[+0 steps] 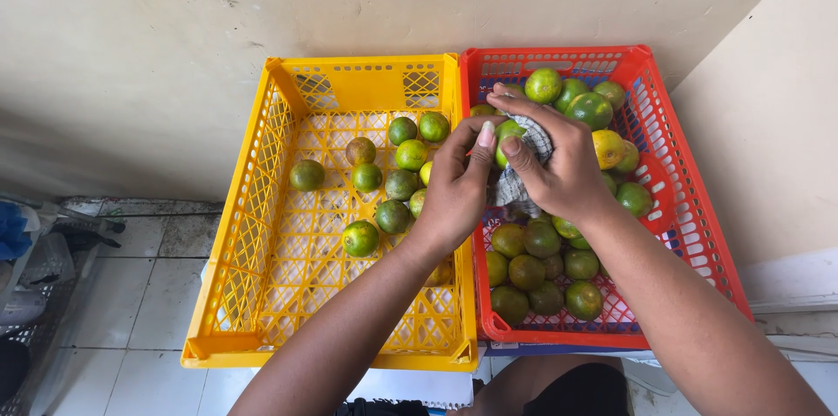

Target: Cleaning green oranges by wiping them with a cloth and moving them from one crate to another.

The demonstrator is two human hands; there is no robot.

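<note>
Orange (506, 138), green, sits pinched in the left hand (454, 193) above the seam between yellow crate (262, 206) and red crate (690, 206), while the right hand (563, 167), closed on a cloth (524, 180), rubs it; wiping looks underway.

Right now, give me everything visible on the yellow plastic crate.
The yellow plastic lattice crate is rectangular, with open mesh walls and floor and a solid rim. It sits upright on the left, its right wall against the red plastic crate. About a dozen round green citrus fruits lie loose on its floor, mostly toward the far right. The left hand hovers over its right edge.
</note>
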